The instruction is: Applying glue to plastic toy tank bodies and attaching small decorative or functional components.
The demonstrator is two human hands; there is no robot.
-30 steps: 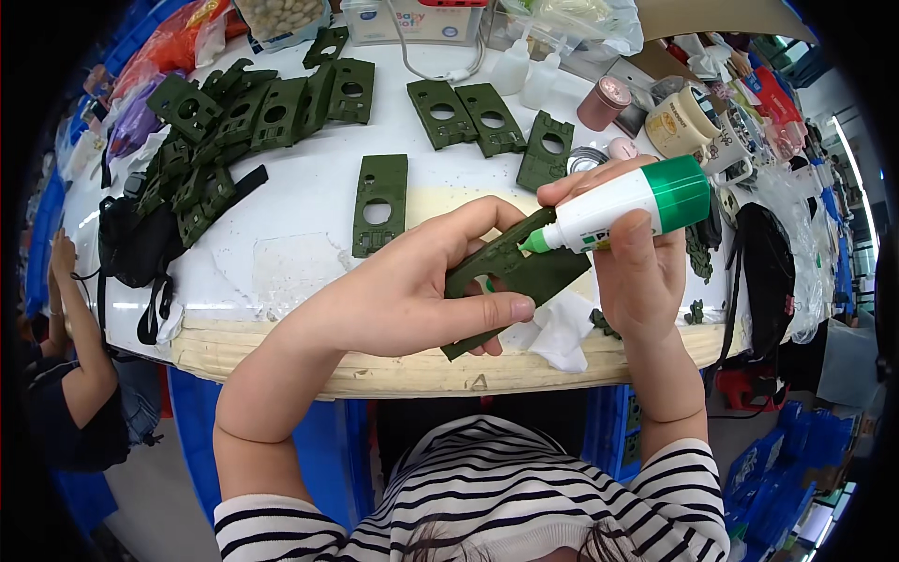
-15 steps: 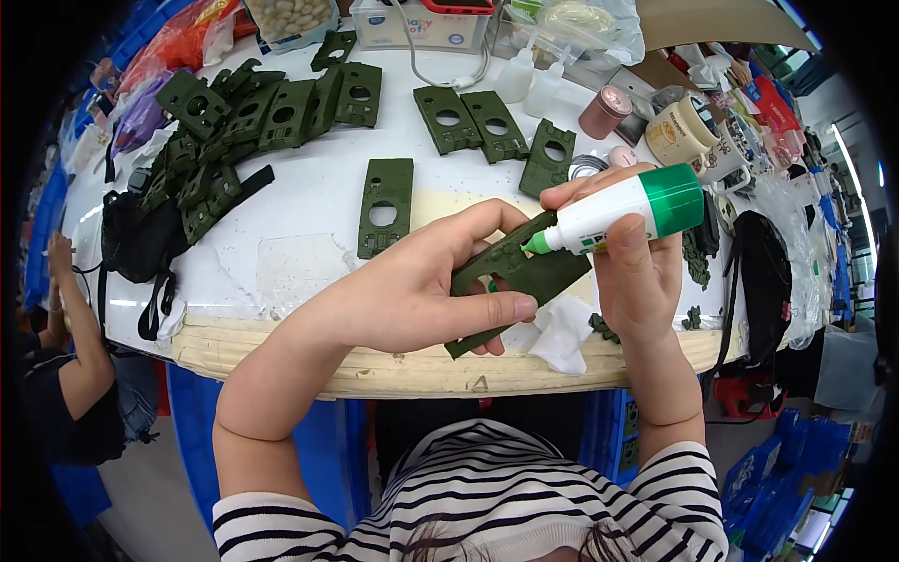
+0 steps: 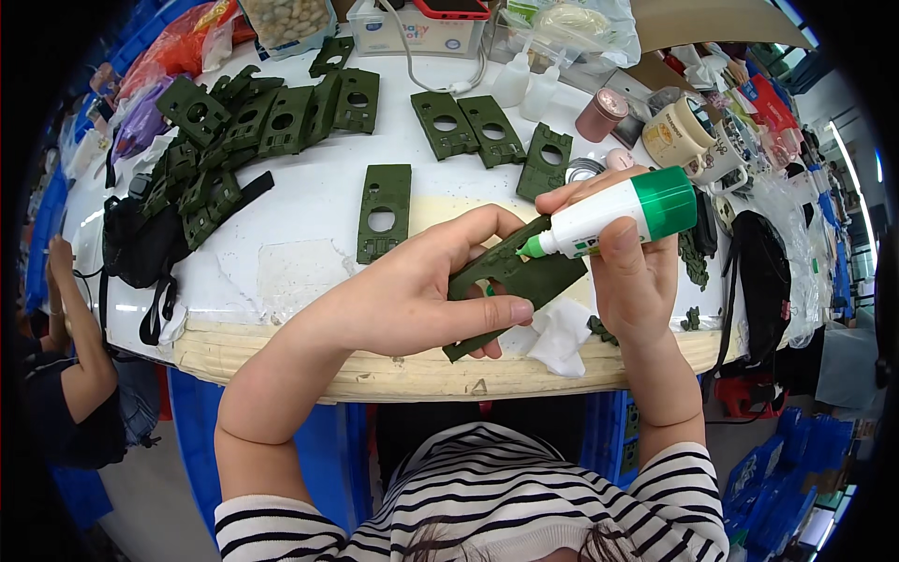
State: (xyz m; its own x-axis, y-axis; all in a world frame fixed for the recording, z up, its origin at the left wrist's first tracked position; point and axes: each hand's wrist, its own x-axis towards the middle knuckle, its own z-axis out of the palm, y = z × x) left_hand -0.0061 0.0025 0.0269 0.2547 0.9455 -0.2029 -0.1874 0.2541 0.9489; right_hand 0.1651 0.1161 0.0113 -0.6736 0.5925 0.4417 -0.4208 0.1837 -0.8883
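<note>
While a dark green plate (image 3: 534,274) is held in the closed grip of the left hand (image 3: 417,302), a white bottle (image 3: 595,212), its printed lettering partly covered, is clasped firmly by the right hand (image 3: 637,281), its green nozzle (image 3: 532,247) held at the plate. Beyond the plate, a lettered tub (image 3: 421,36) is set on the white desk (image 3: 314,192); far left of the plate, another person (image 3: 80,375) is seen.

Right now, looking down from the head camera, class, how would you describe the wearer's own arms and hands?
The left hand and right hand are ungloved, with no rings or wristbands visible. The forearms are bare; the short sleeves are white with dark stripes.
</note>
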